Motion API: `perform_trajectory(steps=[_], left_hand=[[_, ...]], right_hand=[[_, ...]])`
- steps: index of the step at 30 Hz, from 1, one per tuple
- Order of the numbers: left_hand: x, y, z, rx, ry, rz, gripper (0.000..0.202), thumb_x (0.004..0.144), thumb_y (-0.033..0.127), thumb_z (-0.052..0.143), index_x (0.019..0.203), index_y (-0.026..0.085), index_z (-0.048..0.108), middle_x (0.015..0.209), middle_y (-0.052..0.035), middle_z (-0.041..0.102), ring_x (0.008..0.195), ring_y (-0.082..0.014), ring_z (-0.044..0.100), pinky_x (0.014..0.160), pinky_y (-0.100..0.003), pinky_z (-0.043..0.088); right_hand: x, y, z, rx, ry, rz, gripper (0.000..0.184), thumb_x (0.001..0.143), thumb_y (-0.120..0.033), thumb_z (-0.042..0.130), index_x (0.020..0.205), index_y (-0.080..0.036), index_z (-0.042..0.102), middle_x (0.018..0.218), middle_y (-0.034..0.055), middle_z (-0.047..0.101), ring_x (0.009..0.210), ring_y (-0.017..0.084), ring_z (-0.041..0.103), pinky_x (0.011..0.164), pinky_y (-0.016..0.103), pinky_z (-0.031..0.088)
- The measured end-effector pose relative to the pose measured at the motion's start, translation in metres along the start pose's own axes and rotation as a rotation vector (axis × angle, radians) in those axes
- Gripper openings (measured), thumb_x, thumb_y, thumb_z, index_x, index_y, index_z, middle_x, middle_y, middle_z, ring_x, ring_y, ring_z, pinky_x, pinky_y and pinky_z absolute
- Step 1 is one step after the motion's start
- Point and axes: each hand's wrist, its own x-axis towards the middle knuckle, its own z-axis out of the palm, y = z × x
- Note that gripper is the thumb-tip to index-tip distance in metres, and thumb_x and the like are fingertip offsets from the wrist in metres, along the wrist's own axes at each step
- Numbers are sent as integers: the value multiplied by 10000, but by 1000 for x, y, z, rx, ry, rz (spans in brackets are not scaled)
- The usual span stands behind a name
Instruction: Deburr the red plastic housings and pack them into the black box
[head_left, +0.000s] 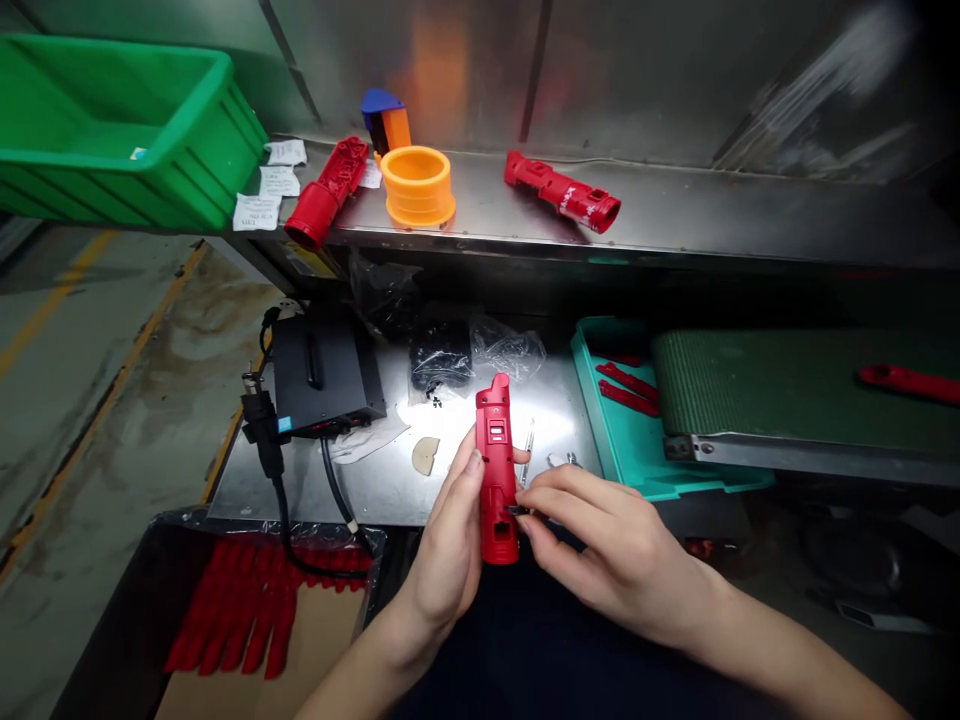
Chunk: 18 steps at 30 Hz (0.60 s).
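Left hand (442, 545): closed around the red plastic casing (496, 480), fingers wrapped along its near side, holding it.
Right hand (611, 555): nearly closed, fingertips pinching a small dark piece (516, 511) at the casing's lower end; too small to identify.
Casing: held off the bench between both hands, long axis pointing straight ahead, narrow end away from the person.
Bench: the steel bench (255, 490) holds a black box (324, 375), clear plastic bags (510, 352) and a tan disc (425, 455).
Right side: a teal tray (592, 380) holds red strips (628, 398).
Shelf: a steel shelf (675, 205) holds an orange ring (418, 187) and a red casing (562, 190).
Floor: concrete (97, 400), with yellow lines.
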Motion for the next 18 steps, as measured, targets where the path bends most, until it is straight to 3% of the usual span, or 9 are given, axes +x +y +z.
perform_trajectory(steps=[6,18], left_hand=[[-2,-6,-1,71,34,-2,557,1009,574,478,1438,223,527,1211,-69,694,1245,-272,574,1182,-434,354],[-5,-4,-1,190,8,31,481,1043,571,409,1387,272,562,1311,-45,667,1308,-269,560,1192,-430,378]], right_hand=[[1,-3,-1,-96,-103,-3,165,994,-108,545,1095,-99,675,964,111,686,765,184,638,623,306,505],[2,-1,-1,-43,-147,58,192,1000,-107,520,1104,-134,680,972,87,640,795,180,625,650,294,520]])
